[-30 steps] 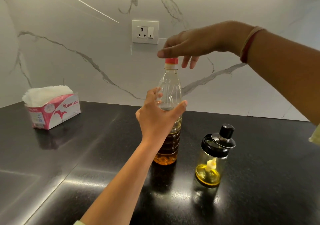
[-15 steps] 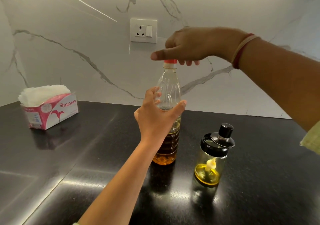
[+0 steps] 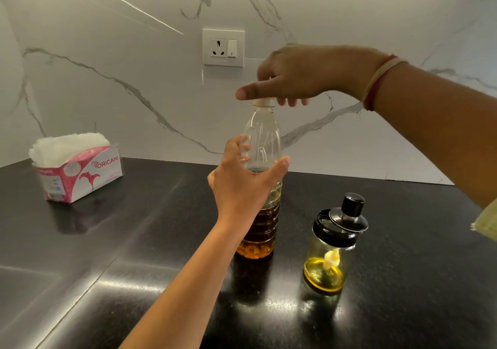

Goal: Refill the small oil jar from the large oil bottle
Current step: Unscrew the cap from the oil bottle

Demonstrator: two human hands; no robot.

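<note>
My left hand (image 3: 242, 184) wraps the middle of the tall clear plastic oil bottle (image 3: 265, 139), upright on the black countertop (image 3: 134, 241). The small glass oil jar (image 3: 326, 265) stands just right of it, lid tilted, oil low. My right hand (image 3: 301, 77) has dropped onto the cap, fingers curled over it, so unscrewing is probably next.

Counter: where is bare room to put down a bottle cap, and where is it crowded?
Bare counter lies between the tissue box and the oil bottle, and right of the small jar. It is crowded between bottle and jar, where the gap is narrow; the left hand grips the bottle and the right hand covers its top.
</note>
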